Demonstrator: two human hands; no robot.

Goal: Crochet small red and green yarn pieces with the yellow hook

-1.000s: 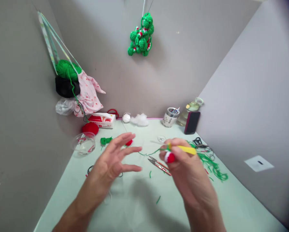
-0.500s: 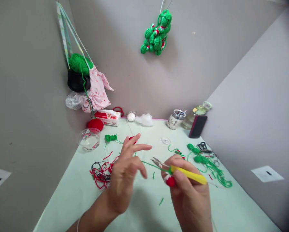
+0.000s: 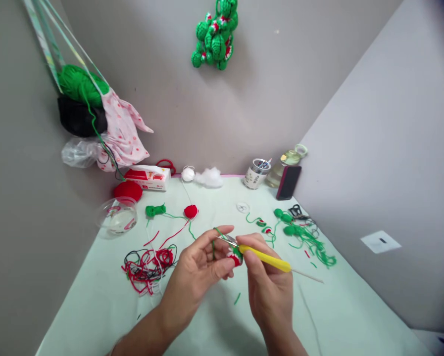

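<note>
My left hand pinches a small crocheted piece in red, white and green between thumb and fingers. Green yarn runs over the raised fingers of that hand. A yellow-handled crochet hook lies in my right hand, its metal end at the top of the piece. Beside the hook's shaft, a silver pointed blade, like the tip of small scissors, sticks out from the same hand; its other end is hidden. The hands are close together above the table.
Tangled yarn scraps lie left, near a clear plastic bowl. A red yarn ball and green bobbin sit further back. Green crocheted pieces, a phone and a pen tin are right. Green crochet hangs above.
My left hand, earlier spread and apart from the piece, has come over and taken hold of it. The hook has moved slightly left in my right hand. The whole view has shifted.
</note>
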